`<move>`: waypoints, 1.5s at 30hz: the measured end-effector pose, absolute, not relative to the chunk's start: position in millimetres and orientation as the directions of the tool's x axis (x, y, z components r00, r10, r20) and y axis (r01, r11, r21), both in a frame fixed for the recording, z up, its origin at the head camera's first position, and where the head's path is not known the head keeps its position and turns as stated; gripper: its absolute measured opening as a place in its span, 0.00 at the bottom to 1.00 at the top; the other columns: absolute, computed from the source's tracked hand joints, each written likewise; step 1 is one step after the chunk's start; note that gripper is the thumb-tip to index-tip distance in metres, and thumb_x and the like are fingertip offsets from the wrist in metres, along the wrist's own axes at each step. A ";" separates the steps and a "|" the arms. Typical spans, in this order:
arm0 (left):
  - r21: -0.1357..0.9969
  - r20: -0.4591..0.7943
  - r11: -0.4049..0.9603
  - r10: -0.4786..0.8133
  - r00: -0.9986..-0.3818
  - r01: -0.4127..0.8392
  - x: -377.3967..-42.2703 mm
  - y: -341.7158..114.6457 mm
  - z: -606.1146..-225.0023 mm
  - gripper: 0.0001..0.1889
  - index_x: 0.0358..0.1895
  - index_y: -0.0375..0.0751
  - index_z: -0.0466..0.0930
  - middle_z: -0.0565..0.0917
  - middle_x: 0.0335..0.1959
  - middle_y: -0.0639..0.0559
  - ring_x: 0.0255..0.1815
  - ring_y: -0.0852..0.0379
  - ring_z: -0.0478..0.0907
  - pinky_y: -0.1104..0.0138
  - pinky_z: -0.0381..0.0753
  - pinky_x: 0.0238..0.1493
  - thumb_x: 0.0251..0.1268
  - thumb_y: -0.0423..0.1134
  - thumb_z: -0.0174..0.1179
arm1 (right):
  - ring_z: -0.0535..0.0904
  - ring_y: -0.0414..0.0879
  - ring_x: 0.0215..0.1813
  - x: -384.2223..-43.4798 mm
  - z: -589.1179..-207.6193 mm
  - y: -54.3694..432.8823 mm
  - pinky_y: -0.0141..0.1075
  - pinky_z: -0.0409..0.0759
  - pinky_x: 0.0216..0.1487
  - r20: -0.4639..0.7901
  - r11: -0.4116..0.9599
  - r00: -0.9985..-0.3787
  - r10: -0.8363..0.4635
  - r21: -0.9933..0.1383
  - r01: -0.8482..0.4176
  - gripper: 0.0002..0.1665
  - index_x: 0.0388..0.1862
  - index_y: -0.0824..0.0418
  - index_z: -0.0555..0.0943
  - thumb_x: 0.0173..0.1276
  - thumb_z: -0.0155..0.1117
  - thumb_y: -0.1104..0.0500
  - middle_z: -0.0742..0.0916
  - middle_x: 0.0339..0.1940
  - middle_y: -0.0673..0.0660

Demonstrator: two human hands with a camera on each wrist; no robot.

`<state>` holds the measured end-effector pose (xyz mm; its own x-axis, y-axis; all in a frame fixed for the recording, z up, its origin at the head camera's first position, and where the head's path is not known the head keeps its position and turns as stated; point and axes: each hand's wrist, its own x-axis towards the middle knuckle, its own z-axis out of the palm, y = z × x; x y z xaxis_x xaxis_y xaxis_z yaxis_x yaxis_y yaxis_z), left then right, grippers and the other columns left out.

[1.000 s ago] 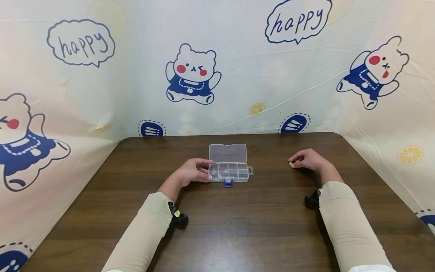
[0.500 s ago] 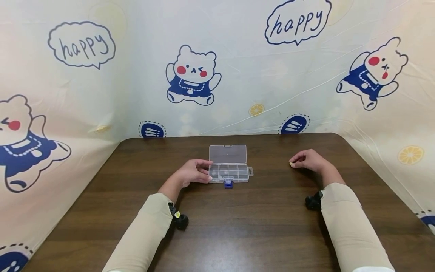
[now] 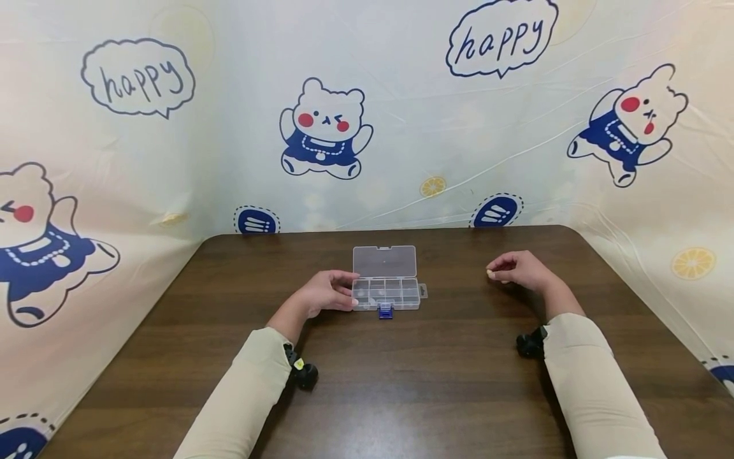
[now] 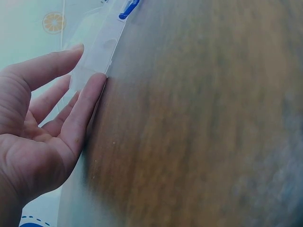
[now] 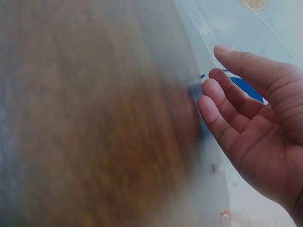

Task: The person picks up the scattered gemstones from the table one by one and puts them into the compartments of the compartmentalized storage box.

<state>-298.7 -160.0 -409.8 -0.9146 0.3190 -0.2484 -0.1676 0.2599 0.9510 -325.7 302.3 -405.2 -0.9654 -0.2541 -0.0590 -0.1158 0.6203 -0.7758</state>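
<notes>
A clear plastic compartment box (image 3: pixel 385 293) stands on the table with its lid (image 3: pixel 384 262) raised at the back and a blue latch (image 3: pixel 385 311) in front. My left hand (image 3: pixel 323 293) holds the box's left end, thumb at the front corner and a finger near the hinge. In the left wrist view, part of the box (image 4: pixel 102 47) lies beyond the left hand (image 4: pixel 42 118). My right hand (image 3: pixel 520 269), to the right, seems to pinch a tiny yellowish piece (image 3: pixel 489 273), too small to identify. The right wrist view shows the right hand (image 5: pixel 260 123) bent, the piece not visible.
The brown wooden table (image 3: pixel 401 382) ends at a pale curtain (image 3: pixel 401 127) printed with bears. A hang tab (image 3: pixel 423 291) sticks out from the box's right end. A black wrist camera is strapped to each forearm. The compartments' contents are hard to make out.
The left hand and the box hold their places. The right hand stays near its spot with slight finger movement, and the yellowish piece at its fingertips shows less plainly than a second ago.
</notes>
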 end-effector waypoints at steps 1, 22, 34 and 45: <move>0.951 -0.247 0.261 0.319 -0.915 -0.166 -298.6 -160.1 -409.7 0.35 0.66 0.37 0.72 0.76 0.50 0.35 0.41 0.49 0.78 0.59 0.85 0.43 0.51 0.20 0.69 | 0.79 0.49 0.38 -325.4 -404.3 301.7 0.35 0.84 0.41 -0.057 0.615 -0.966 -0.253 -0.780 -0.115 0.18 0.47 0.66 0.84 0.63 0.72 0.55 0.87 0.41 0.58; 0.950 -0.247 0.264 0.304 -0.920 -0.168 -298.5 -160.4 -410.1 0.34 0.65 0.39 0.74 0.77 0.48 0.37 0.39 0.49 0.80 0.58 0.86 0.43 0.50 0.20 0.69 | 0.83 0.55 0.41 -321.9 -397.0 290.7 0.44 0.86 0.43 -0.043 0.472 -0.955 -0.294 -0.875 -0.106 0.21 0.50 0.74 0.80 0.64 0.70 0.61 0.84 0.45 0.70; 0.950 -0.249 0.262 0.309 -0.918 -0.169 -297.6 -160.3 -409.0 0.34 0.65 0.39 0.74 0.76 0.48 0.36 0.39 0.49 0.78 0.59 0.85 0.43 0.51 0.20 0.69 | 0.82 0.56 0.43 -317.3 -394.6 282.8 0.43 0.86 0.44 -0.032 0.487 -0.946 -0.321 -0.863 -0.136 0.21 0.49 0.71 0.81 0.63 0.72 0.59 0.85 0.43 0.64; 0.949 -0.258 0.255 0.298 -0.919 -0.183 -297.8 -160.7 -409.6 0.34 0.64 0.41 0.75 0.77 0.48 0.37 0.40 0.48 0.79 0.59 0.85 0.43 0.50 0.20 0.70 | 0.81 0.58 0.42 -310.2 -392.3 274.1 0.40 0.85 0.43 0.025 0.519 -0.946 -0.323 -0.831 -0.199 0.18 0.48 0.67 0.84 0.63 0.72 0.59 0.86 0.41 0.60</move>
